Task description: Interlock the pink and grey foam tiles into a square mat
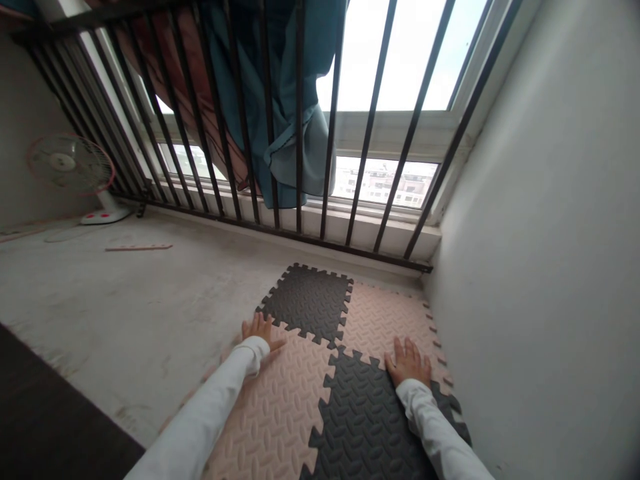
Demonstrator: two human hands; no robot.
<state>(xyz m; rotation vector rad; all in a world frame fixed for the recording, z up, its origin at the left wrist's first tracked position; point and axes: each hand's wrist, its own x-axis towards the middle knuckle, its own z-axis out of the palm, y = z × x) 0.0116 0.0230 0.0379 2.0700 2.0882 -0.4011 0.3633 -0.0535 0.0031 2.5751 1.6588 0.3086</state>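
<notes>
Your left hand (260,331) lies flat and released, fingers spread, at the left edge of the foam mats, where the near pink tile (280,407) meets the far black tile (307,301). The palm rests on the pink tile and the fingertips reach the corner of the black one. Your right hand (409,363) is also open and flat, grasping nothing, pressed down where the near black tile (367,420) joins the far pink tile (385,320). Both arms are in white sleeves (200,420).

The 4 tiles are locked together by their toothed edges in a checker pattern, 2 pink and 2 black. They lie on the concrete floor (125,313) in the right corner of the room, close against the white wall (540,233) on your right and just short of the low sill under the window bars (300,133).

Behind the bars hang a teal cloth (287,100) and a reddish-brown cloth (175,60). At the far left a small pink fan (70,167) stands on the floor, well apart from the mats, with a thin pale strip (139,247) lying near it. A dark mat (45,413) covers the floor at the lower left.
</notes>
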